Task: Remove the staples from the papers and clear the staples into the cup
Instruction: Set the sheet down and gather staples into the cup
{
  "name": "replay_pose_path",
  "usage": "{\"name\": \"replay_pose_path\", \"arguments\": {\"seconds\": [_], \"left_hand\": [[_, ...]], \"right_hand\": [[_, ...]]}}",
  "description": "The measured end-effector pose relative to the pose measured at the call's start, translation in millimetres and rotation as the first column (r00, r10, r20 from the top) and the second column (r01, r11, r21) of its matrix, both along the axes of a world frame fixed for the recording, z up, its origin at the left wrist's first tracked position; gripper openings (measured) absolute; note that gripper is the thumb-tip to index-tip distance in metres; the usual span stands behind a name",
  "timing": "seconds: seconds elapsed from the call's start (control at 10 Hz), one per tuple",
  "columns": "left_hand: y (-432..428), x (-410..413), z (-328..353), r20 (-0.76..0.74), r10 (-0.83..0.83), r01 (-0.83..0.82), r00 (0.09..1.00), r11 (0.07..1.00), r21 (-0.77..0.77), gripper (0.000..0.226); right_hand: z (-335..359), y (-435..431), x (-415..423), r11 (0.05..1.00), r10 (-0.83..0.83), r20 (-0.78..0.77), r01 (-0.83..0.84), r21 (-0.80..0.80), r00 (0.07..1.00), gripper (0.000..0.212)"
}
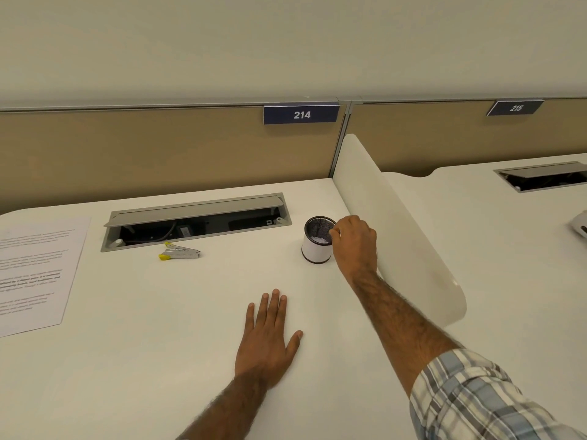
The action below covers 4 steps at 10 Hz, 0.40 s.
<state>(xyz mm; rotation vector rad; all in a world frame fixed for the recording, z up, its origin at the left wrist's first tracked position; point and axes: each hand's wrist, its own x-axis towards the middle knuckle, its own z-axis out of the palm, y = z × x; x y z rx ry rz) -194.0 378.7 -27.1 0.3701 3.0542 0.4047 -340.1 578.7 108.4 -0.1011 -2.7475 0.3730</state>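
A white cup (316, 249) with a black mesh lining stands at the right of the desk, with small white bits inside. My right hand (354, 241) hovers at the cup's right rim, fingertips pinched together over the opening. Anything between them is too small to make out. My left hand (266, 339) lies flat on the desk, palm down with fingers straight, well in front of the cup. A printed sheet of paper (35, 274) lies at the far left. A metal staple remover with yellow tips (179, 251) rests between the paper and the cup.
An open cable tray (197, 222) is sunk into the desk behind the staple remover. A curved white divider (400, 230) rises just right of the cup. A tan partition (158, 147) labelled 214 closes the back.
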Motion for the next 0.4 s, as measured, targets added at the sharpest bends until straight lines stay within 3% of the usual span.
{"name": "replay_pose_path", "arguments": {"seconds": [0.2, 0.3, 0.4], "left_hand": [[0, -2, -7, -0.009, 0.007, -0.007, 1.0, 0.999, -0.037, 0.078], [0, -2, -4, 0.002, -0.01, 0.01, 1.0, 1.0, -0.017, 0.079], [0, -1, -7, -0.025, -0.004, 0.004, 1.0, 1.0, 0.005, 0.079]], "right_hand": [[-14, 8, 24, 0.999, -0.03, 0.061, 0.031, -0.011, 0.998, 0.032], [-35, 6, 53, 0.997, 0.014, 0.184, -0.001, -0.073, 0.983, 0.032], [-66, 2, 87, 1.0, 0.021, 0.348, -0.013, -0.024, 0.937, 0.052]]}}
